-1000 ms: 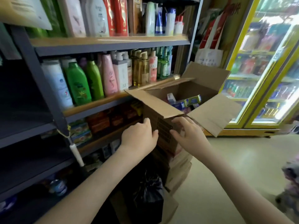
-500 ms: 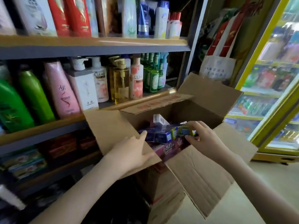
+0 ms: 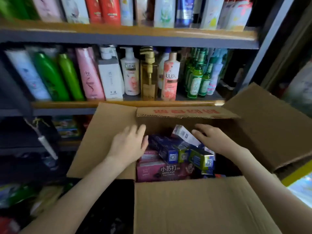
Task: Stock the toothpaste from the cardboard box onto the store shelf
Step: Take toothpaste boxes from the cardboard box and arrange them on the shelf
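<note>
An open cardboard box (image 3: 194,205) stands in front of the store shelf (image 3: 128,103), all its flaps folded out. Inside lie several toothpaste cartons: dark blue ones (image 3: 167,149), a blue-and-green one (image 3: 202,160), a pink one (image 3: 162,171) and a white one (image 3: 184,135) tilted up at the back. My left hand (image 3: 129,143) reaches over the left flap with fingers straight, its fingertips at the end of a dark blue carton. My right hand (image 3: 213,138) lies over the cartons with fingers extended, touching the white one.
Shampoo and body-wash bottles (image 3: 130,73) fill the shelf above the box, with more bottles (image 3: 104,9) on the top shelf. A lower shelf at left holds small packs (image 3: 67,126). A black bag (image 3: 109,208) sits under my left arm. A yellow-framed fridge (image 3: 298,179) stands at right.
The view has come closer and now looks down into the box. My left hand left the flap and my right hand moved deeper, both now among the cartons.
</note>
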